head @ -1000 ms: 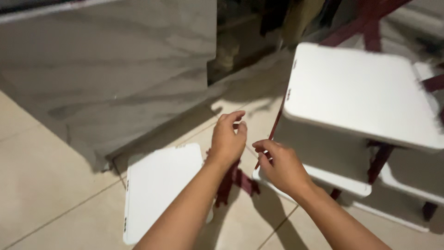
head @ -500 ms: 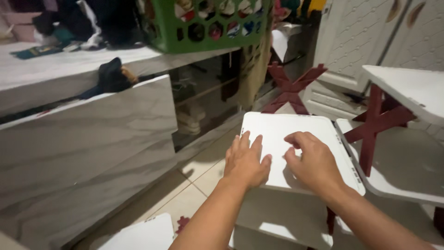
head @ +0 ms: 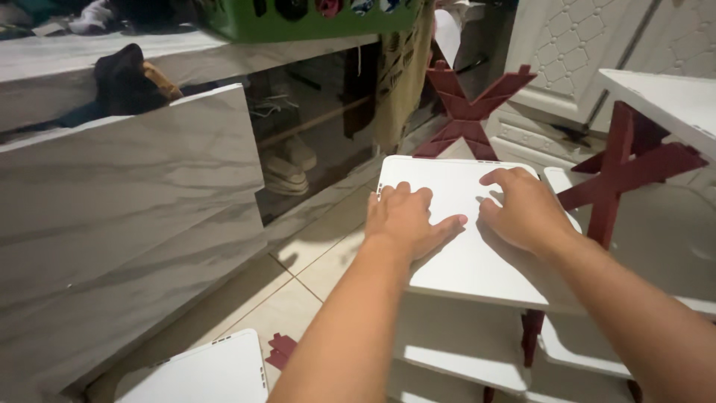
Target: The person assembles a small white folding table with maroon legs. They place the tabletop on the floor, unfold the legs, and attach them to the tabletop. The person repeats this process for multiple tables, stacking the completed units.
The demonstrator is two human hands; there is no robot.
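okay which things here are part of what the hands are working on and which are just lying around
In hand:
- left hand and right hand, both flat on the white shelf panel
- dark red X-shaped braces of the rack

Lying about:
- green basket
- shoes
- loose white panel on the floor
- marble-look cabinet

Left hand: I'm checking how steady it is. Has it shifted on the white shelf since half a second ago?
No. The left hand lies flat near the white shelf's left edge, as before.

Dim indoor light, soft shadows, slight blur.
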